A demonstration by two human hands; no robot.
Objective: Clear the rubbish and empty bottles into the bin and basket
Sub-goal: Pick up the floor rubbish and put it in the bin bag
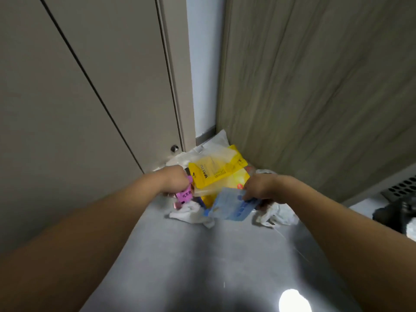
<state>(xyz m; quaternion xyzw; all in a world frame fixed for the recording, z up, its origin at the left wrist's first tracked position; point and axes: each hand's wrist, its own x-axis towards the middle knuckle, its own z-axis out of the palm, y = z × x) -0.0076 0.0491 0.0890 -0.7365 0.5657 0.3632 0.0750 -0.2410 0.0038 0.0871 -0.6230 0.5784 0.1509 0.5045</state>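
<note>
A heap of rubbish lies in the floor corner between a door and a wood-grain panel. My left hand (174, 180) grips a pink wrapper (184, 195) at the heap's left side. My right hand (261, 188) pinches a light blue packet (231, 206) at the right side. Between the hands stands a yellow packet (216, 171) leaning against clear plastic bags (213, 143). Crumpled white tissue (191, 212) lies below the pink wrapper, and a white plastic bag (276, 213) lies below my right hand. No bin, basket or bottle is in view.
A beige door (90, 86) with a metal stopper (174, 148) closes the left side; the wood-grain panel (315, 86) closes the right. A dark object (396, 212) and a vented grille (400, 188) sit at the far right. Grey floor (213, 255) stretches toward me.
</note>
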